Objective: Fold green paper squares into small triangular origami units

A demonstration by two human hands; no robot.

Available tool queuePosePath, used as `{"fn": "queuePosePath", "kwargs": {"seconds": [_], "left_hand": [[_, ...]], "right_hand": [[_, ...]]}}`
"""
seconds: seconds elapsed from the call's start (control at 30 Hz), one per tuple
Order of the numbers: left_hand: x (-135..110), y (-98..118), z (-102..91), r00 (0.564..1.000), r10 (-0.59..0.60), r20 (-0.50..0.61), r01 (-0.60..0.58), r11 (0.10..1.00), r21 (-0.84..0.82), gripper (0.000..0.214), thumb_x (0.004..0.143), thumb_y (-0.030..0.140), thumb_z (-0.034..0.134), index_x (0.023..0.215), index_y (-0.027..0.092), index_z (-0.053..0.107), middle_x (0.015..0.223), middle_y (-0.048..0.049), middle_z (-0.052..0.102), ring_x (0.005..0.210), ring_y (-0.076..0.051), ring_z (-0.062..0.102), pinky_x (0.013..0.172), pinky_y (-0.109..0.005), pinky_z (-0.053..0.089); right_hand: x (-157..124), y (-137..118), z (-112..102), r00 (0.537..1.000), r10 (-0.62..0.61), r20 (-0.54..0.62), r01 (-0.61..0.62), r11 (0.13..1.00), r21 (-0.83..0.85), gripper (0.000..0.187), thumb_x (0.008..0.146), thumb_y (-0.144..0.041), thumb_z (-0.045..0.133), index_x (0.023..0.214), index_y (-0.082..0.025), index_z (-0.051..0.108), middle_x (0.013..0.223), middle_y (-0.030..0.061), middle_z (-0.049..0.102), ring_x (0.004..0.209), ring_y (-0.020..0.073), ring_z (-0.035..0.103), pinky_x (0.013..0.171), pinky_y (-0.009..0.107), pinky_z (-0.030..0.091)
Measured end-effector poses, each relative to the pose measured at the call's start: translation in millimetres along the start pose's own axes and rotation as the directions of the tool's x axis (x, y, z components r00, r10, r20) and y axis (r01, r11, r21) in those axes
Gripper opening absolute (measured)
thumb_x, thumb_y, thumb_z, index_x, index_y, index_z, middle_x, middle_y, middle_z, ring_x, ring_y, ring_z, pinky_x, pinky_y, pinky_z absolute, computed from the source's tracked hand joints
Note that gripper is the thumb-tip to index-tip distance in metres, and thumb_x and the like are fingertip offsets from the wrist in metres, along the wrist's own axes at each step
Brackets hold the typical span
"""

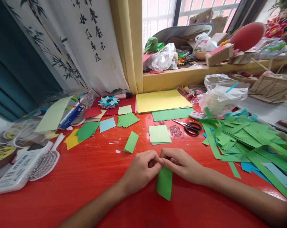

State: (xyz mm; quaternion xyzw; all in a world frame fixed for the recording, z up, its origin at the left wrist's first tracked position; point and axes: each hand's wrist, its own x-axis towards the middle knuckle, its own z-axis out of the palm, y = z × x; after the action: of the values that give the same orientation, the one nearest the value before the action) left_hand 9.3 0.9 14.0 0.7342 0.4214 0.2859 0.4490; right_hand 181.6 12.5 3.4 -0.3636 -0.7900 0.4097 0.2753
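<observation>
Both my hands meet near the front middle of the red table, fingertips pinched on the top end of a green piece of paper (164, 184). My left hand (143, 166) grips it from the left with curled fingers. From the other side, my right hand (183, 163) pinches the same end between thumb and fingers. The paper hangs towards me, slightly bent; its upper edge is hidden by the fingers. Just beyond the hands lies a stack of pale green paper squares (160, 134). A folded green paper (131, 142) rests to its left.
Black-handled scissors (192, 129) lie behind the hands to the right. A heap of green paper strips (247, 136) covers the right side. Yellow sheets (162, 100) lie at the back. At left are a hairbrush (45, 163) and a white bottle (21, 171) on the red table (86, 190).
</observation>
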Motion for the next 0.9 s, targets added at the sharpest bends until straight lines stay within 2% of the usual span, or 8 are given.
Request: {"fn": "queuePosePath", "kwargs": {"seconds": [0.1,0.27,0.4,0.63,0.7,0.73,0.83,0.9], "left_hand": [[0.4,-2.2,1.3,0.999,-0.037,0.022,0.037,0.999,-0.028,0.025,0.082,0.028,0.047,0.061,0.017,0.039,0.059,0.0046,0.036,0.056,-0.010,0.032,0.051,-0.023,0.025],[6.4,-8.5,-6.5,0.990,-0.133,0.049,0.136,0.989,-0.065,0.023,0.080,0.033,0.050,0.065,0.017,0.046,0.061,0.0040,0.042,0.058,-0.010,0.037,0.053,-0.022,0.029],[10.3,-7.9,-13.6,0.986,-0.161,0.037,0.164,0.981,-0.104,0.024,0.080,0.034,0.051,0.064,0.016,0.045,0.061,0.0046,0.042,0.057,-0.009,0.037,0.054,-0.021,0.029],[7.4,-0.6,-21.4,0.993,-0.116,0.020,0.118,0.972,-0.202,0.024,0.079,0.030,0.055,0.063,0.015,0.047,0.059,0.0046,0.041,0.056,-0.008,0.035,0.051,-0.020,0.028],[9.3,-2.5,-31.8,0.988,-0.143,-0.059,0.119,0.948,-0.295,0.024,0.078,0.029,0.057,0.061,0.016,0.046,0.055,0.0056,0.036,0.050,-0.007,0.032,0.046,-0.019,0.024],[11.4,-4.5,-39.0,0.977,-0.165,-0.138,0.109,0.933,-0.344,0.024,0.078,0.029,0.057,0.062,0.016,0.046,0.053,0.0059,0.035,0.047,-0.006,0.030,0.044,-0.019,0.022],[19.7,-15.1,-65.3,0.883,-0.176,-0.434,-0.021,0.911,-0.411,0.017,0.079,0.029,0.057,0.068,0.016,0.051,0.055,0.0048,0.044,0.041,-0.004,0.030,0.039,-0.018,0.021],[24.5,-24.1,-82.9,0.829,-0.189,-0.526,-0.099,0.876,-0.471,0.016,0.079,0.024,0.056,0.067,0.016,0.050,0.057,0.0044,0.046,0.038,-0.002,0.028,0.038,-0.016,0.023]], "right_hand": [[-0.1,2.4,1.1,0.999,-0.049,0.009,0.049,0.996,-0.078,0.028,0.091,-0.029,0.037,0.066,-0.018,0.039,0.061,-0.0023,0.040,0.054,0.0108,0.035,0.051,0.022,0.028],[4.4,9.2,-7.2,0.990,0.055,-0.128,-0.080,0.976,-0.201,0.031,0.091,-0.029,0.036,0.062,-0.019,0.037,0.058,-0.0021,0.039,0.054,0.0118,0.036,0.051,0.024,0.026],[9.0,16.0,-18.1,0.967,0.073,-0.243,-0.118,0.977,-0.179,0.034,0.090,-0.034,0.036,0.060,-0.019,0.035,0.057,-0.0030,0.036,0.053,0.0120,0.033,0.050,0.025,0.023],[8.0,15.6,-19.1,0.951,0.055,-0.303,-0.096,0.988,-0.123,0.034,0.091,-0.035,0.036,0.061,-0.019,0.034,0.057,-0.0034,0.034,0.052,0.0118,0.033,0.050,0.025,0.024],[7.3,18.5,-21.9,0.933,0.070,-0.353,-0.107,0.991,-0.085,0.032,0.092,-0.034,0.034,0.063,-0.020,0.035,0.059,-0.0033,0.035,0.054,0.0119,0.034,0.051,0.024,0.026],[7.0,20.5,-23.8,0.925,0.080,-0.372,-0.117,0.990,-0.076,0.031,0.092,-0.034,0.033,0.064,-0.020,0.036,0.060,-0.0032,0.036,0.055,0.0120,0.034,0.051,0.024,0.027],[5.8,25.7,-27.4,0.933,0.100,-0.345,-0.148,0.982,-0.115,0.030,0.091,-0.033,0.035,0.065,-0.019,0.040,0.059,-0.0030,0.037,0.056,0.0124,0.037,0.053,0.024,0.028],[4.6,26.2,-26.0,0.954,0.114,-0.277,-0.159,0.976,-0.146,0.030,0.091,-0.033,0.035,0.066,-0.019,0.043,0.058,-0.0030,0.039,0.055,0.0125,0.038,0.052,0.024,0.028]]}}
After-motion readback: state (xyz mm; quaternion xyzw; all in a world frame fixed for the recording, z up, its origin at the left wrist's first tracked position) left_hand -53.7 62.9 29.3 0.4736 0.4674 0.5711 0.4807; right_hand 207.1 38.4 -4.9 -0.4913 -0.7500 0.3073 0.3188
